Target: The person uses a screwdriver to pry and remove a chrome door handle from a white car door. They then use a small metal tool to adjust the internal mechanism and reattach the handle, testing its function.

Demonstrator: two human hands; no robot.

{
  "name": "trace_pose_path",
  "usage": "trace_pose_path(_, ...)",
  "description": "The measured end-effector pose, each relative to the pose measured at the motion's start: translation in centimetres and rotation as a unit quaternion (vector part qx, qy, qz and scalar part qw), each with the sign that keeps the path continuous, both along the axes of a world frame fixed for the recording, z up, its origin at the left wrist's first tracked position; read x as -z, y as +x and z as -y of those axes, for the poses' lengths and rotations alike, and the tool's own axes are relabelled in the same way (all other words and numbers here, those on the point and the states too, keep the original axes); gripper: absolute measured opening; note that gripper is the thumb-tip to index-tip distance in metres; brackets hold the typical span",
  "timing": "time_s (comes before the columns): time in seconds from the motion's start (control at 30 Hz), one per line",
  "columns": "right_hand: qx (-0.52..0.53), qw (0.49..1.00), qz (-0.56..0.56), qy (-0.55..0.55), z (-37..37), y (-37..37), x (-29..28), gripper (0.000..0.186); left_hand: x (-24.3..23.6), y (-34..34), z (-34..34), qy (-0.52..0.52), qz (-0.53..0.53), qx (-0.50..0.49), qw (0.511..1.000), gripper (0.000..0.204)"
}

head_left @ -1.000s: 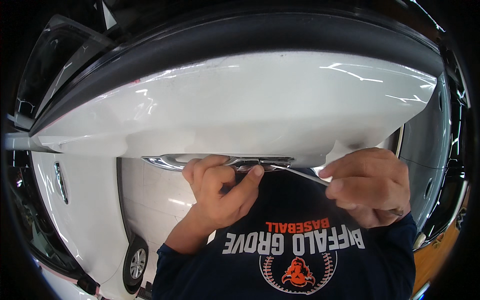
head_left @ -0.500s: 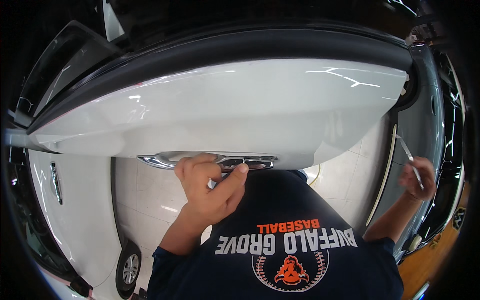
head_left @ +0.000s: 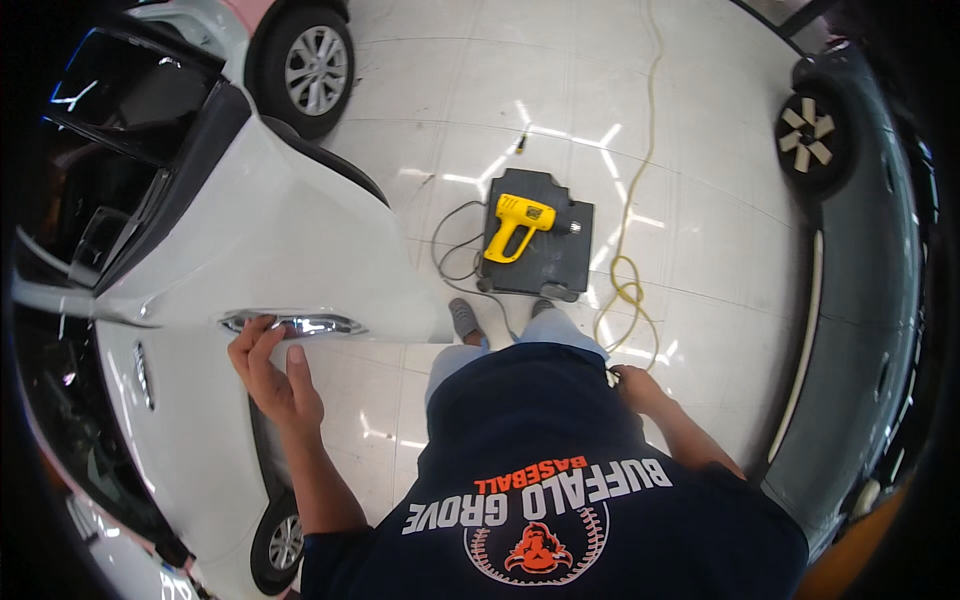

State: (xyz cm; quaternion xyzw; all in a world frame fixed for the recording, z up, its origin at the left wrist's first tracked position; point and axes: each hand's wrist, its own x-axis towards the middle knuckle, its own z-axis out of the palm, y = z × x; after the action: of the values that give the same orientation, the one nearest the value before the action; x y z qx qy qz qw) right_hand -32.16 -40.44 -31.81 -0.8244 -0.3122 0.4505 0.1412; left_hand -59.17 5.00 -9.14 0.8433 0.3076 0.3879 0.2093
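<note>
1. The chrome door handle (head_left: 325, 325) sits on the white car door (head_left: 300, 230), its long axis running left to right before me. Its left part lies right under my fingertips; the rest stretches away to the right of them.
2. It looks slender and mirror-bright, tapering at both ends, with streaks of reflected light and darker patches along it.
3. My left hand (head_left: 280, 375) is much the nearer one. Its fingertips touch the handle from my side, while the thumb stands off in the air, so the hand isn't closed around it.
4. My right hand (head_left: 638, 388) hangs beside my hip, well apart from the handle. Its fingers are curled near a small pale thing (head_left: 612, 379); I cannot tell whether they grip it.
5. Beyond my feet, a yellow heat gun (head_left: 515, 212) lies on a black platform (head_left: 570, 270), nozzle to the right.
6. Farther right, a yellowish cord (head_left: 651, 90) trails over the floor, and a grey car (head_left: 850, 290) stands past it.
</note>
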Motion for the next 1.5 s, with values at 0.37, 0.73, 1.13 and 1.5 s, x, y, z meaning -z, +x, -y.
trace_pose_path(0.37, 0.209, 0.944, -0.254, 0.0, 1.1, 4.3, 6.3, 0.031, -1.0, 2.3, 1.8, -0.038, 0.008, -0.079, 0.996, 0.012)
trace_pose_path(0.73, 0.105, 0.966, -0.201, 0.122, 3.2, 1.3, 28.5, 0.039, -1.1, 3.4, 1.4, -0.076, 0.034, -0.069, 0.994, 0.01)
trace_pose_path(1.13, -0.223, 0.942, -0.166, 0.187, -7.7, 4.9, 9.9, 0.034, -1.1, 2.6, 2.4, 0.175, -0.155, -0.064, 0.97, 0.055)
trace_pose_path(1.5, -0.397, 0.91, 0.07, -0.097, -14.6, 6.7, -8.4, 0.036, -2.1, 3.5, -0.1, 0.317, -0.239, -0.005, 0.918, 0.058)
